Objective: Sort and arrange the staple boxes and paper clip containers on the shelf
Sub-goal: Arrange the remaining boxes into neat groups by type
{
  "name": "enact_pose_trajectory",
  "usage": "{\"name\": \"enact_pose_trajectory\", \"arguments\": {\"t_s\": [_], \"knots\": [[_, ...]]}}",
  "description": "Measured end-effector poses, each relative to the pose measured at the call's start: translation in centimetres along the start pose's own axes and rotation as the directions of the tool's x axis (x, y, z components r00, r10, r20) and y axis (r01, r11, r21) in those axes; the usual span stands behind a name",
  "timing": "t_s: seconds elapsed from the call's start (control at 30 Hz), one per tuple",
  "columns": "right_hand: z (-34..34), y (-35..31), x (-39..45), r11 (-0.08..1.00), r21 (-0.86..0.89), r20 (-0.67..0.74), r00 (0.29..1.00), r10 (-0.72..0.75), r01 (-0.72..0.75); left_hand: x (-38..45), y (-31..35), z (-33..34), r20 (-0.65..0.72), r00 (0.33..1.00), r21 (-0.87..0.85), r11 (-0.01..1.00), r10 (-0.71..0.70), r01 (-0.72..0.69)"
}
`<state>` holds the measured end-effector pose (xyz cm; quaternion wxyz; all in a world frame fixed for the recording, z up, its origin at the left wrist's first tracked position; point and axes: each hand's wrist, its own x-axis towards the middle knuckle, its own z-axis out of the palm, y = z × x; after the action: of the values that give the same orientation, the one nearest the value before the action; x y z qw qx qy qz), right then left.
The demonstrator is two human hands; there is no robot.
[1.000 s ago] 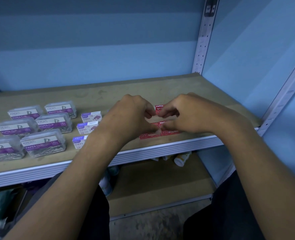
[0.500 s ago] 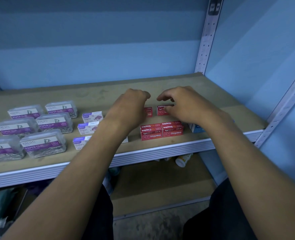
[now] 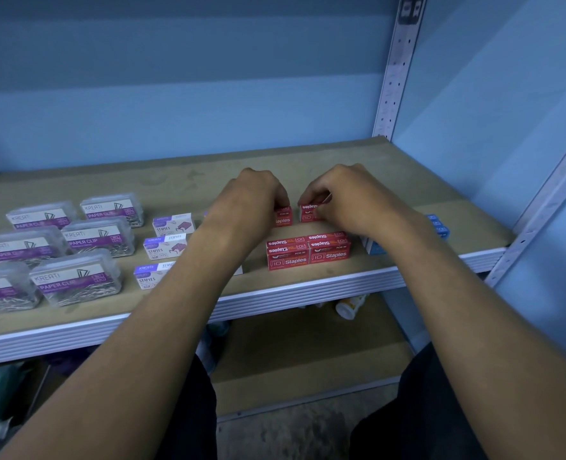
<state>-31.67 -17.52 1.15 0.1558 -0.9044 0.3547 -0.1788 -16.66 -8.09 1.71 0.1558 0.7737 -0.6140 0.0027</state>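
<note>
Fingers of left hand point(image 3: 248, 200) and right hand point(image 3: 348, 197) curled, each pinching 1 red box point(image 3: 310, 212) just behind 4 stacked. Likely light, stiff card; best pinched at short ends.

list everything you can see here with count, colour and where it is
paper clip containers: six, clear with purple labels, shelf left
white staple boxes: three visible, white and purple, left of centre
red staple boxes: four in a block at the front edge, two more behind, one in each hand
blue boxes: count unclear, right, partly hidden
shelf: one, tan board
bottle: one, white, lower shelf
left hand: holds a red box
right hand: holds a red box
</note>
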Motion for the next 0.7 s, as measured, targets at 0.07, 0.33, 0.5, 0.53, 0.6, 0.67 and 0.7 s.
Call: {"name": "enact_pose_trajectory", "arguments": {"t_s": [0.07, 0.33, 0.5, 0.53, 0.6, 0.67, 0.7], "knots": [[-0.3, 0.0, -0.3, 1.000, 0.016, -0.002, 1.000, -0.006, 0.006, -0.5, 0.3, -0.3, -0.010, 1.000, -0.013, 1.000, 0.010, -0.010], [-1.6, -0.6, -1.8, 0.997, 0.052, 0.012, 0.999, -0.048, 0.048, -2.6, 1.2, -1.7, -0.075, 0.995, -0.058, 0.996, 0.060, -0.064], [-1.9, -1.3, -2.6, 0.998, 0.041, 0.023, 0.998, -0.051, 0.050, -3.5, 1.3, -1.9, -0.039, 0.997, -0.087, 0.994, 0.063, -0.066], [-1.9, -1.4, -2.7, 0.998, 0.033, 0.026, 0.998, -0.054, 0.053, -3.7, 1.4, -1.9, -0.036, 0.997, -0.098, 0.993, 0.061, -0.065], [-1.9, -1.5, -2.9, 0.998, 0.013, 0.031, 0.998, -0.056, 0.056, -3.9, 1.4, -1.9, -0.031, 0.998, -0.108, 0.992, 0.061, -0.064], [-1.9, -1.4, -3.0, 0.998, 0.003, 0.040, 0.998, -0.055, 0.055, -4.0, 1.4, -1.8, -0.024, 0.998, -0.108, 0.992, 0.066, -0.068], [-2.0, -1.4, -3.1, 0.998, 0.001, 0.046, 0.997, -0.055, 0.055, -4.0, 1.5, -1.8, -0.023, 0.997, -0.106, 0.992, 0.069, -0.071]]}}
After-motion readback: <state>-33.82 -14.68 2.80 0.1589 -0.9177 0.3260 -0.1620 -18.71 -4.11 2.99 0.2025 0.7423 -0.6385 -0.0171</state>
